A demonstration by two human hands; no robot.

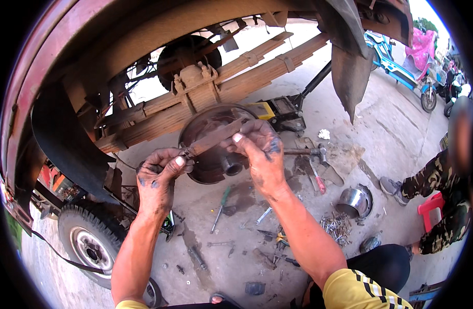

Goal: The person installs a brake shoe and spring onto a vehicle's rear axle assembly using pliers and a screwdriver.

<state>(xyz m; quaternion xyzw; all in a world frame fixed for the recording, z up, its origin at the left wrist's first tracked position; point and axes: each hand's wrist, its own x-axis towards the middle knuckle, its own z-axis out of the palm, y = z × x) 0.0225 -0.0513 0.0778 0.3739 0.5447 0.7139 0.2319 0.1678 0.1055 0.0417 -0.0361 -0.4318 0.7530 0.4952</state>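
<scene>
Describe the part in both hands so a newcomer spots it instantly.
Start at the leaf springs, then the round disc below them. In front of that disc, the left hand and right hand hold a long brown strip. Unlike its neighbours, it alone is hand-held.

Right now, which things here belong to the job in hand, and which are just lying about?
Likely the job's:
- rusty-brown strip, held by left hand and right hand
- round plate behind it
- hammer on the ground

Likely just lying about:
- crumpled white scrap
- parked blue vehicle
</scene>
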